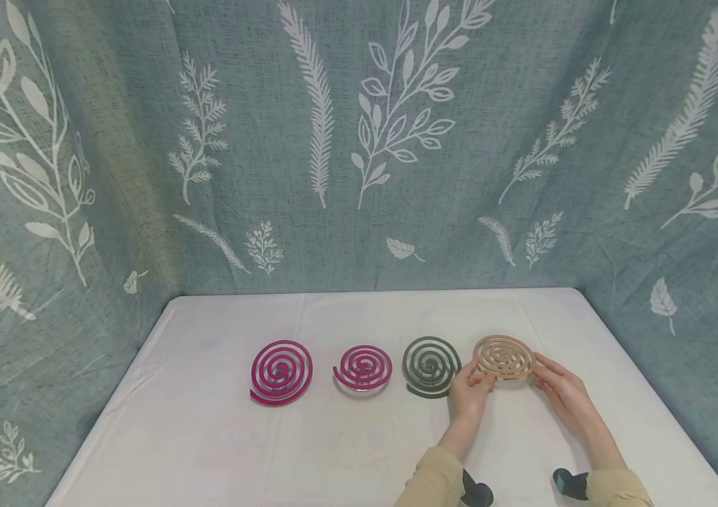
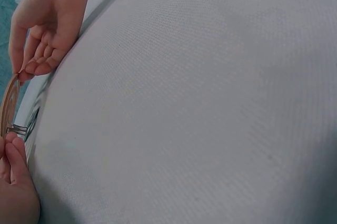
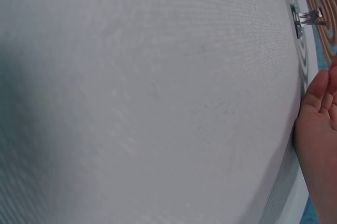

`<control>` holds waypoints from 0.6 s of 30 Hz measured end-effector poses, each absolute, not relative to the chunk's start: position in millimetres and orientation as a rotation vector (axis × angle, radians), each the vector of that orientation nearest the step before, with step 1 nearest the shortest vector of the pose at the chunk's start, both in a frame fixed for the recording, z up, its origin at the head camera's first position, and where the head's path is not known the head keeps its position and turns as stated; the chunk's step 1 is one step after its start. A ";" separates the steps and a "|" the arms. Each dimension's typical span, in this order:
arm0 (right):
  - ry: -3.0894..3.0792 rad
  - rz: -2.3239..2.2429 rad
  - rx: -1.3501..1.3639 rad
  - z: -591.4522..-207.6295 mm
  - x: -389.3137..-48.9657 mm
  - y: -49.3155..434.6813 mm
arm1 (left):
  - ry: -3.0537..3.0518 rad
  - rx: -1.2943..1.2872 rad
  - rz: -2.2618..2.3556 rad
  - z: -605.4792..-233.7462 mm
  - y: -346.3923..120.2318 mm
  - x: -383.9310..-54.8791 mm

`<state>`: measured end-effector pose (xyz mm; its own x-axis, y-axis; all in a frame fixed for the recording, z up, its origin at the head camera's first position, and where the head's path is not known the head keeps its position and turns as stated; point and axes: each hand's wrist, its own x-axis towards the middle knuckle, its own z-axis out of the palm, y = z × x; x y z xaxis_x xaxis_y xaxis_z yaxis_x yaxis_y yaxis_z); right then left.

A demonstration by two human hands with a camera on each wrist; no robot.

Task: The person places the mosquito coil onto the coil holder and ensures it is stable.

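Note:
A tan mosquito coil (image 1: 503,355) lies level at the right of the row, held between both hands. My left hand (image 1: 469,396) pinches its near left edge with thumb and fingers, overlapping the green coil's right side in the head view. On the opposite edge, the fingertips of my right hand (image 1: 564,394) pinch the rim. Under the tan coil's middle, a small metal stand (image 3: 310,18) shows in the right wrist view. Close by on the left is a dark green mosquito coil (image 1: 430,366).
Farther left are two magenta coils: one magenta coil (image 1: 364,366) raised over the white table (image 1: 207,451), the other magenta coil (image 1: 279,373) at the row's left end. A patterned blue-green cloth (image 1: 346,239) hangs behind the table and along its sides.

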<state>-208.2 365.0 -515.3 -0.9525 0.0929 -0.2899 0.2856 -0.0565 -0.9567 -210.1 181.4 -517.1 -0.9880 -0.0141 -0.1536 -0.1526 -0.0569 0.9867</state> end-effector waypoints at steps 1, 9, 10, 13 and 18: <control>2.054 -2.154 0.420 -515.2 -208.1 364.9 | 2.086 -0.188 2.209 -516.9 181.4 -210.0; 2.068 -2.130 0.434 -515.0 -207.6 363.3 | 2.080 -0.185 2.212 -518.1 181.6 -210.6; 2.071 -2.125 0.438 -515.1 -207.7 363.2 | 2.081 -0.181 2.212 -518.3 181.6 -210.8; 2.075 -2.116 0.441 -515.4 -207.7 363.1 | 2.075 -0.181 2.211 -518.3 181.5 -211.0; 2.083 -2.113 0.438 -515.2 -207.5 363.0 | 2.072 -0.180 2.216 -517.8 181.3 -211.1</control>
<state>-207.5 363.0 -515.2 -0.9474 0.1024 -0.3031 0.3016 -0.0300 -0.9529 -211.1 181.3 -517.8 -0.9877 -0.0061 -0.1560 -0.1552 -0.0676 0.9856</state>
